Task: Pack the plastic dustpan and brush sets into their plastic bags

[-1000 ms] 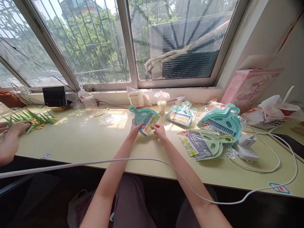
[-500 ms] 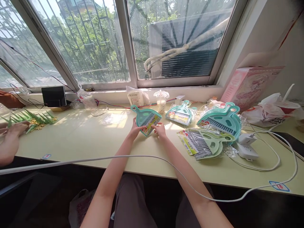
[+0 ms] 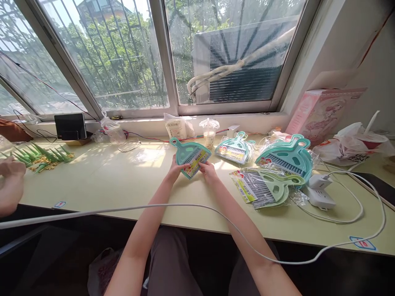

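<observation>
Between my hands is a teal dustpan and brush set (image 3: 189, 153) with a yellow-green label card, tilted with its handle up to the left. My left hand (image 3: 175, 167) grips its left lower side, thumb on the front. On the right, my right hand (image 3: 208, 170) pinches the card's edge; its other fingers are partly hidden behind. To the right lie more wrapped sets: a small teal set (image 3: 236, 147), a stack of teal sets (image 3: 286, 154) and a pale green set (image 3: 273, 187) with its card pointing left.
A white cable (image 3: 191, 205) hangs across in front of my forearms. Behind the sets stand a drink cup (image 3: 209, 133) and a plastic bag (image 3: 175, 126). A white charger (image 3: 321, 196) lies right. Another person's hand (image 3: 11, 181) is beside green pointed pieces (image 3: 40, 156) at left.
The dustpan set has shifted slightly, and my right hand's fingers have drawn down a little along the card's edge. The other person's hand has pulled back from the green pieces.
</observation>
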Demonstrator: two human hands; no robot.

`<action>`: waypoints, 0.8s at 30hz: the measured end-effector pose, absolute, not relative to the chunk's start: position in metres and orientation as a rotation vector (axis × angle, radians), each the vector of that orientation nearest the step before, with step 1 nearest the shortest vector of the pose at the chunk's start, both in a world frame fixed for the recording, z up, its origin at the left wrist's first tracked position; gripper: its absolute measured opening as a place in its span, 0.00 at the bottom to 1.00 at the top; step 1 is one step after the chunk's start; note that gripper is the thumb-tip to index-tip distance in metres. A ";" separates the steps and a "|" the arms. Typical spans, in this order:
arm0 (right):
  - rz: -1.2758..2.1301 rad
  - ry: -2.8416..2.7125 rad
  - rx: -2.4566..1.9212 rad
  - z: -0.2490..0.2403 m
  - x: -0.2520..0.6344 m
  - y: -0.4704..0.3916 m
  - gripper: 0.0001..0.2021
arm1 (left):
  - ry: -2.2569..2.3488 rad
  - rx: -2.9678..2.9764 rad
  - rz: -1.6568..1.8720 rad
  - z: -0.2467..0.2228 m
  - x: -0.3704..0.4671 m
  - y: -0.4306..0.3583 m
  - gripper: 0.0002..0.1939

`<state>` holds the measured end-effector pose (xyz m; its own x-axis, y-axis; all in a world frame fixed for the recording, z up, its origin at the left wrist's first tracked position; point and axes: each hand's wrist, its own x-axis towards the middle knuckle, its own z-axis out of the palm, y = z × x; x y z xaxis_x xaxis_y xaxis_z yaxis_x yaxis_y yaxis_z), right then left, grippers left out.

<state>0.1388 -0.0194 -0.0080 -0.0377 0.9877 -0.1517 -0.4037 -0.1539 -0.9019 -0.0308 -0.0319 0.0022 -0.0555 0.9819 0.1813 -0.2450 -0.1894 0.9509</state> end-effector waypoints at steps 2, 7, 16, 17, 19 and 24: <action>1.541 -0.758 -0.984 -0.009 0.139 -0.019 0.08 | 0.962 1.131 1.471 0.002 -0.031 -0.031 0.48; 1.545 -0.731 -0.993 -0.010 0.140 -0.020 0.07 | 0.990 1.138 1.453 0.002 -0.031 -0.030 0.47; 1.610 -0.639 -0.929 -0.004 0.140 -0.024 0.07 | 0.976 1.147 1.478 0.003 -0.031 -0.031 0.45; 1.628 -0.645 -0.921 -0.004 0.140 -0.024 0.08 | 0.984 1.148 1.482 0.003 -0.032 -0.031 0.46; 1.657 -0.668 -0.928 -0.004 0.140 -0.025 0.09 | 0.994 1.147 1.488 0.003 -0.032 -0.031 0.46; 1.640 -0.715 -0.955 -0.006 0.139 -0.025 0.09 | 0.996 1.140 1.464 0.004 -0.033 -0.033 0.46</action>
<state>0.1386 -0.0247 -0.0057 -0.1213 0.9650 -0.2325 -0.4865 -0.2620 -0.8335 -0.0327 -0.0326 0.0037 -0.0672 0.9846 0.1613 -0.2116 -0.1721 0.9621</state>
